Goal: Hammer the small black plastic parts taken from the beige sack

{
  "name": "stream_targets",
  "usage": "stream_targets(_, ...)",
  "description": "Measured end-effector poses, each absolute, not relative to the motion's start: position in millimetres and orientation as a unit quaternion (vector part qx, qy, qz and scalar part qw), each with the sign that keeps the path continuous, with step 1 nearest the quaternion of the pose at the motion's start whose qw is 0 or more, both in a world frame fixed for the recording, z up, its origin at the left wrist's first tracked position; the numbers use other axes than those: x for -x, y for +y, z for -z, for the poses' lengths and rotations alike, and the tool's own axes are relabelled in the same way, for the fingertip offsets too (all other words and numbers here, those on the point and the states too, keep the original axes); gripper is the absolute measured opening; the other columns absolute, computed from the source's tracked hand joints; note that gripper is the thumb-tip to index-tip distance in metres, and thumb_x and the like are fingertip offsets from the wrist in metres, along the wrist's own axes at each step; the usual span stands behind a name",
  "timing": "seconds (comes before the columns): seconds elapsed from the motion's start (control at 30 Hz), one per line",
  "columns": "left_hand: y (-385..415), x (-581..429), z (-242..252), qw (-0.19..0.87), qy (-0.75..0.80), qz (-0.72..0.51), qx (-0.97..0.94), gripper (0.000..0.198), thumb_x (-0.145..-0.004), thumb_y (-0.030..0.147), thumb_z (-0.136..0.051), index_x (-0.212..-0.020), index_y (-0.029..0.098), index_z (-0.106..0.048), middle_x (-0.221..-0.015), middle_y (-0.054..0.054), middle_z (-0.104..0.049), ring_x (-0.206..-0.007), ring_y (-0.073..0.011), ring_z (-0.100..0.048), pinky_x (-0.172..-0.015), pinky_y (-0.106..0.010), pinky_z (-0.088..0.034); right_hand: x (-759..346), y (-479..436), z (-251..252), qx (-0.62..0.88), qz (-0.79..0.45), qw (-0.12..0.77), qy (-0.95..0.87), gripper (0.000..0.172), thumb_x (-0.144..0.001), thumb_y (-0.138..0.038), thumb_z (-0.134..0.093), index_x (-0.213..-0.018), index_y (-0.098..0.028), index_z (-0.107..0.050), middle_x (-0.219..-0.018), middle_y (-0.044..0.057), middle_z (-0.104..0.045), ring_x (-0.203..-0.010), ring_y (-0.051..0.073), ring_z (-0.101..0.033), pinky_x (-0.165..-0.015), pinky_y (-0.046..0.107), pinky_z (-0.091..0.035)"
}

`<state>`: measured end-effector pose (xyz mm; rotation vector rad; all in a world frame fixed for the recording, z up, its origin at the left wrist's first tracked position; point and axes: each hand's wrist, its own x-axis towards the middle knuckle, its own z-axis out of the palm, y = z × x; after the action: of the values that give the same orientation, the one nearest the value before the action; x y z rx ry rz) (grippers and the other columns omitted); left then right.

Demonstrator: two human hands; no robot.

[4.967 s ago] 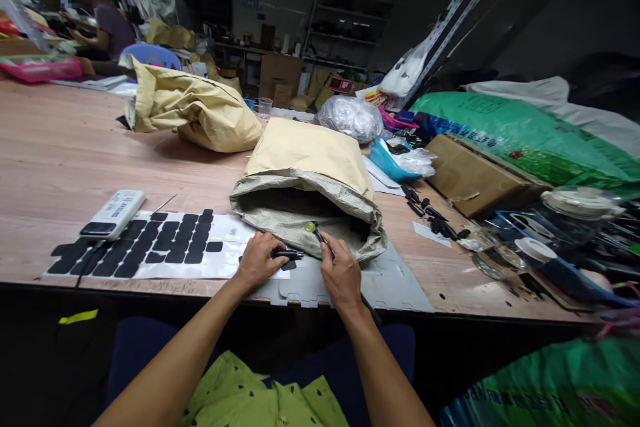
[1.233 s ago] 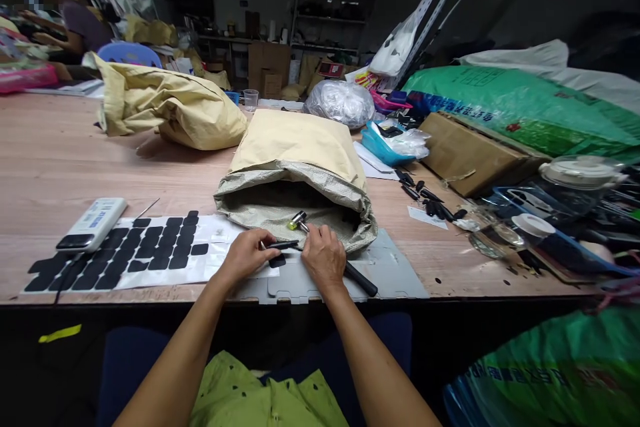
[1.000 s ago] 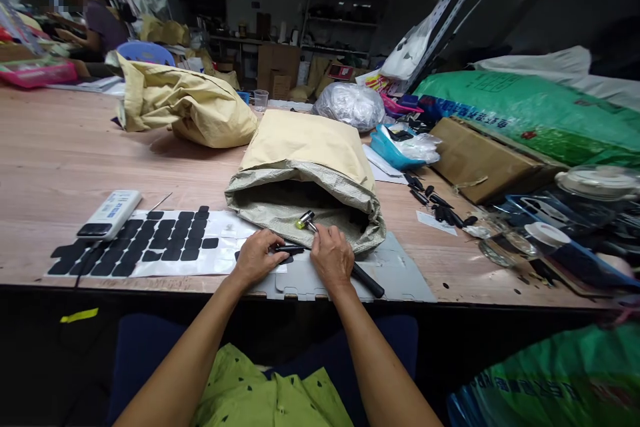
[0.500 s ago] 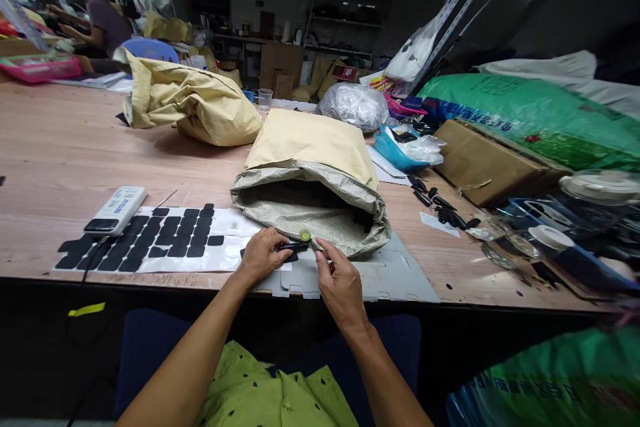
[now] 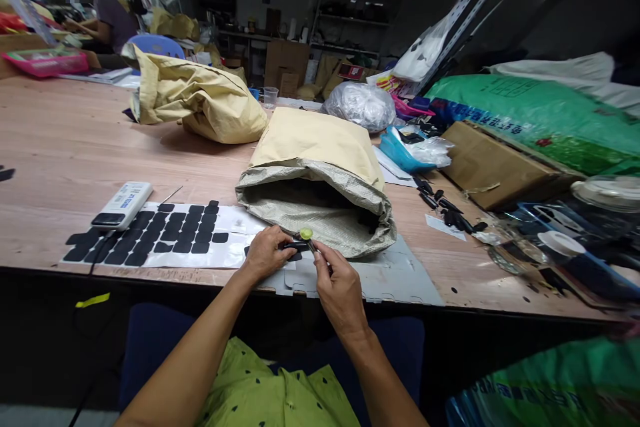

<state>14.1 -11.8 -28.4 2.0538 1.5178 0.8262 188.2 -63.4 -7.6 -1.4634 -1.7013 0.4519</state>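
Observation:
My left hand (image 5: 268,253) pinches a small black part (image 5: 296,245) at the front of the table. My right hand (image 5: 340,282) is closed on a slim tool (image 5: 313,247). A small round yellow-green piece (image 5: 306,233) sits at the tool's tip, against or just over the black part; the exact contact is too small to tell. Right behind both hands lies a paper-faced sack (image 5: 320,137), its grey mouth open toward me, dark inside. Under my hands is a grey sheet (image 5: 390,280). To the left, black rounded stickers (image 5: 187,230) lie in rows on white backing.
A white device (image 5: 123,205) with a cable rests on the stickers. Another tan sack (image 5: 210,97) lies behind, left. On the right are black parts (image 5: 453,213), a cardboard box (image 5: 505,163), a green sack (image 5: 530,110) and clear containers (image 5: 610,193). A person (image 5: 113,17) sits far left.
The view has shifted slightly, so the table items appear a little further right. My right hand's tool and the yellow-green piece have moved slightly against the black part. Both hands keep their hold.

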Motion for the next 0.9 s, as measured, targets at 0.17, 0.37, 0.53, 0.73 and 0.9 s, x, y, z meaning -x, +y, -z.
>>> stream_targets(0.17, -13, -15, 27, 0.233, 0.553, -0.297, -0.743, 0.008, -0.079, 0.024, -0.071, -0.085, 0.021, -0.075, -0.078, 0.000, -0.057, -0.080, -0.0164, -0.055, -0.072, -0.027, -0.042, -183, -65, 11, 0.582, -0.199, 0.355, -0.704, 0.035, -0.096, -0.030, -0.042, -0.117, -0.020, -0.068, -0.112, 0.009, -0.071, -0.102, 0.020, -0.066, -0.091, 0.033, -0.051)
stream_targets(0.37, -13, -16, 28, 0.220, 0.561, -0.305, -0.737, 0.014, -0.075, 0.023, -0.075, -0.088, 0.020, -0.073, -0.080, -0.001, -0.061, -0.080, -0.0169, -0.055, -0.075, -0.028, -0.042, -197, -38, 6, 0.621, -0.117, 0.363, -0.685, 0.032, -0.094, -0.028, -0.046, -0.115, -0.022, -0.069, -0.109, 0.007, -0.070, -0.098, 0.020, -0.064, -0.084, 0.030, -0.047)
stream_targets(0.53, -14, -14, 26, 0.226, 0.555, -0.295, -0.745, 0.012, -0.080, 0.028, -0.071, -0.088, 0.019, -0.072, -0.082, -0.002, -0.063, -0.081, -0.0181, -0.055, -0.075, -0.030, -0.042, -214, -5, 12, 0.700, -0.011, 0.273, -0.660, 0.028, -0.092, -0.023, -0.051, -0.112, -0.024, -0.071, -0.098, 0.005, -0.067, -0.084, 0.017, -0.058, -0.071, 0.027, -0.037)
stream_targets(0.73, -15, -8, 21, 0.279, 0.524, -0.302, -0.746, 0.021, -0.092, 0.031, -0.053, -0.094, 0.021, -0.071, -0.088, -0.002, -0.065, -0.085, -0.0183, -0.057, -0.076, -0.030, -0.042, -212, -3, 37, 0.694, 0.099, 0.217, -0.680, 0.027, -0.094, -0.021, -0.050, -0.113, -0.022, -0.069, -0.091, 0.006, -0.062, -0.081, 0.017, -0.050, -0.070, 0.029, -0.030)
stream_targets(0.9, -14, -7, 23, 0.290, 0.518, -0.297, -0.748, 0.026, -0.094, 0.035, -0.047, -0.096, 0.022, -0.070, -0.089, -0.002, -0.064, -0.087, -0.0183, -0.055, -0.078, -0.031, -0.041, -209, -6, 40, 0.687, 0.137, 0.205, -0.683, 0.028, -0.095, -0.022, -0.046, -0.114, -0.022, -0.067, -0.088, 0.005, -0.061, -0.078, 0.018, -0.047, -0.069, 0.030, -0.027)
